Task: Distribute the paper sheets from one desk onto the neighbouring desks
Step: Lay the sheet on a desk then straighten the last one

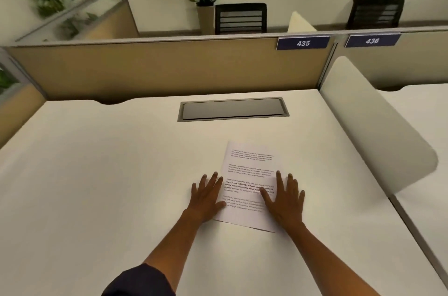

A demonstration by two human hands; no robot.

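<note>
A printed paper sheet point(247, 174) lies flat on the white desk point(109, 174), a little right of the middle. My left hand point(207, 195) rests palm down at the sheet's left edge, fingers spread, thumb touching the paper. My right hand point(283, 196) lies flat on the sheet's right side, fingers apart. Neither hand grips the paper. The sheet's near edge lifts slightly off the desk.
A grey cable hatch point(232, 109) is set into the desk at the back. A tan partition point(157, 68) with label 435 point(303, 43) stands behind. A white side divider point(371, 121) separates the neighbouring desk point(421, 111) on the right, labelled 436 point(372, 40). Plants and chairs beyond.
</note>
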